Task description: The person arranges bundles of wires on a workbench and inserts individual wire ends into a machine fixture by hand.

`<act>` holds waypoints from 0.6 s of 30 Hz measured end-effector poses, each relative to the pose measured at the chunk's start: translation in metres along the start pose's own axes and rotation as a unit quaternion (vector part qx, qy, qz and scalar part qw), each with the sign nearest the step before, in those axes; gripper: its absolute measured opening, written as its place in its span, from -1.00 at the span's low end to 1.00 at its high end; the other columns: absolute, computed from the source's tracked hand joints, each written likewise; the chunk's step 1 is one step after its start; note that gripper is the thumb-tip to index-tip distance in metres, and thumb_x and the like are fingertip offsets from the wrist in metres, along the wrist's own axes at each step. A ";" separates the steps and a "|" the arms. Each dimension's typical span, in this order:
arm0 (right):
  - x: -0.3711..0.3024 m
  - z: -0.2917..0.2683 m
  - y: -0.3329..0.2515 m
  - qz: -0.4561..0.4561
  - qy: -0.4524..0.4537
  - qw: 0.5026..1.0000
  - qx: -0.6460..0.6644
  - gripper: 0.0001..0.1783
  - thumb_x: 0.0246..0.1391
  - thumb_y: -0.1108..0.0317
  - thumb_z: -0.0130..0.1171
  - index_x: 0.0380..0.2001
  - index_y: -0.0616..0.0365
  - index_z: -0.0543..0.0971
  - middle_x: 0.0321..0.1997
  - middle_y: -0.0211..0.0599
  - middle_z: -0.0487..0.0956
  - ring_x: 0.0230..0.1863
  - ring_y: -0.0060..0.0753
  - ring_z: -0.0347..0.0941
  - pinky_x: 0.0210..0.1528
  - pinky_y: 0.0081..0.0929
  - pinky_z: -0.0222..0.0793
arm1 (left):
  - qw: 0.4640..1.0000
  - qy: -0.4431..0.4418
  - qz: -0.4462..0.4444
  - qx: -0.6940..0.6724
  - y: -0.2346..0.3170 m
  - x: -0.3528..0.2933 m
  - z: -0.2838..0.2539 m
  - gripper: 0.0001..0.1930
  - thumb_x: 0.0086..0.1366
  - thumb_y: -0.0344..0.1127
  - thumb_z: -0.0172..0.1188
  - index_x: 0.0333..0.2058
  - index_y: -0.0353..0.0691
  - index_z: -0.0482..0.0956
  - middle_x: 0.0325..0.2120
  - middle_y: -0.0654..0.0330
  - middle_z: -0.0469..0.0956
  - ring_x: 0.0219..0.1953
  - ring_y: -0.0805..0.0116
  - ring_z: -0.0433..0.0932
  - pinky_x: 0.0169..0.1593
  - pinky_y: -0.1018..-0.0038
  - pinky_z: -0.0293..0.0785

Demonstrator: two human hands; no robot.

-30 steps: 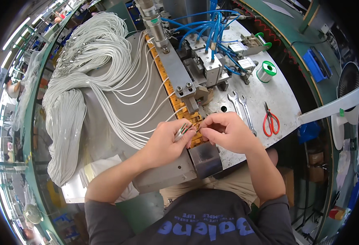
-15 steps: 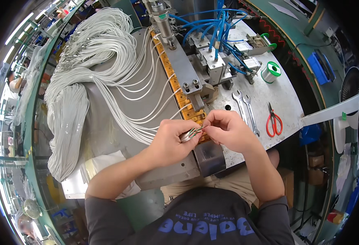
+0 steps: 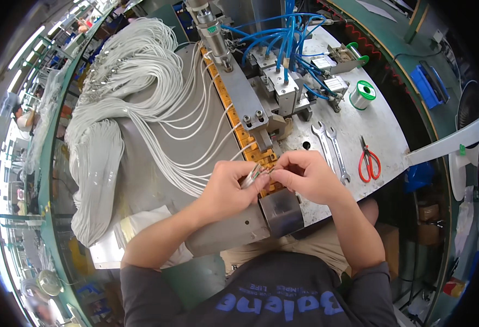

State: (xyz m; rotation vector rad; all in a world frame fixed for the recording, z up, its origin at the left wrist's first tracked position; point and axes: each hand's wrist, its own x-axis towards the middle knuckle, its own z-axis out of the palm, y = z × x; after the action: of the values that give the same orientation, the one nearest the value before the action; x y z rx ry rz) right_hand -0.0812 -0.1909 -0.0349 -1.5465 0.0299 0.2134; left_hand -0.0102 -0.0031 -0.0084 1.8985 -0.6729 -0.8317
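My left hand [image 3: 228, 188] is closed around white cables [image 3: 249, 179] whose stripped ends show thin coloured wires. Fingertips of my right hand [image 3: 310, 177] are pinched together at the wire tips, just beside the left fingers. What exactly sits in that pinch is too small to make out. Both hands are over the near end of an orange slotted rail [image 3: 232, 115], where several white cables end. From there the cables run left into a big heap of white cables [image 3: 141, 82] on the grey table.
A pneumatic press [image 3: 239, 87] with blue hoses stands behind the rail. To the right lie two wrenches [image 3: 332, 150], red-handled scissors [image 3: 368, 163] and a green spool of solder wire [image 3: 362, 95]. White paper [image 3: 147, 223] rests at the near left table edge. A fan [image 3: 463, 158] is far right.
The whole view has shifted slightly. My hands stay close together at the wire ends, and the cables in my left hand have turned a little more upright.
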 end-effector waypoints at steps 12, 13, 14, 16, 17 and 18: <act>0.002 -0.012 0.003 -0.037 -0.047 0.991 -0.121 -0.89 -0.02 0.43 0.19 -0.49 0.26 0.52 -0.63 -0.51 0.44 -0.59 -0.76 0.28 -0.56 -0.74 0.16 | 0.975 0.018 0.163 0.147 -0.009 0.003 0.006 -0.89 0.17 -0.41 0.18 -0.44 -0.34 0.52 -0.52 0.14 0.48 -0.50 0.29 0.47 -0.44 0.45 0.35; 0.002 -0.015 0.007 -0.022 -0.045 0.991 -0.127 -0.88 -0.02 0.43 0.18 -0.49 0.27 0.52 -0.65 -0.51 0.43 -0.60 -0.76 0.27 -0.56 -0.73 0.15 | 0.976 0.021 0.162 0.141 -0.012 0.003 0.006 -0.89 0.17 -0.41 0.18 -0.44 -0.34 0.52 -0.52 0.14 0.48 -0.50 0.29 0.47 -0.44 0.45 0.35; 0.002 -0.018 0.011 -0.010 -0.042 0.990 -0.132 -0.87 -0.02 0.42 0.18 -0.50 0.28 0.51 -0.67 -0.52 0.41 -0.61 -0.75 0.26 -0.57 -0.72 0.14 | 0.968 0.036 0.171 0.182 -0.015 0.004 0.007 -0.90 0.15 -0.42 0.19 -0.44 -0.34 0.52 -0.51 0.12 0.47 -0.49 0.22 0.46 -0.43 0.42 0.35; 0.006 -0.026 0.020 0.041 -0.033 0.997 -0.056 -0.86 -0.02 0.41 0.17 -0.50 0.28 0.52 -0.68 -0.52 0.40 -0.61 -0.75 0.25 -0.58 -0.70 0.13 | 0.945 0.063 0.188 0.260 -0.019 0.005 0.006 -0.91 0.11 -0.43 0.22 -0.42 -0.33 0.53 -0.50 0.06 0.45 -0.47 0.08 0.46 -0.42 0.34 0.37; 0.009 -0.030 0.024 0.092 -0.020 0.995 0.021 -0.85 -0.01 0.40 0.15 -0.50 0.28 0.52 -0.69 -0.53 0.39 -0.62 -0.75 0.25 -0.59 -0.69 0.12 | 0.946 0.063 0.189 0.257 -0.020 0.006 0.006 -0.91 0.11 -0.43 0.22 -0.42 -0.33 0.53 -0.50 0.06 0.45 -0.47 0.08 0.46 -0.42 0.34 0.37; 0.010 -0.032 0.026 0.141 -0.006 0.985 0.099 -0.84 0.00 0.38 0.14 -0.50 0.29 0.52 -0.70 -0.53 0.38 -0.62 -0.75 0.24 -0.60 -0.68 0.11 | 0.942 0.077 0.191 0.264 -0.020 0.009 0.005 -0.91 0.11 -0.44 0.22 -0.42 -0.32 0.53 -0.50 0.05 0.45 -0.47 0.06 0.46 -0.42 0.32 0.37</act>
State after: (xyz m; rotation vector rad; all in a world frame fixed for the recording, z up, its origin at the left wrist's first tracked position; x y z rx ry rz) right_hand -0.0713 -0.2213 -0.0630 -1.3381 0.2547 0.4316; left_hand -0.0064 -0.0036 -0.0306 2.1669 -1.2081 -0.2605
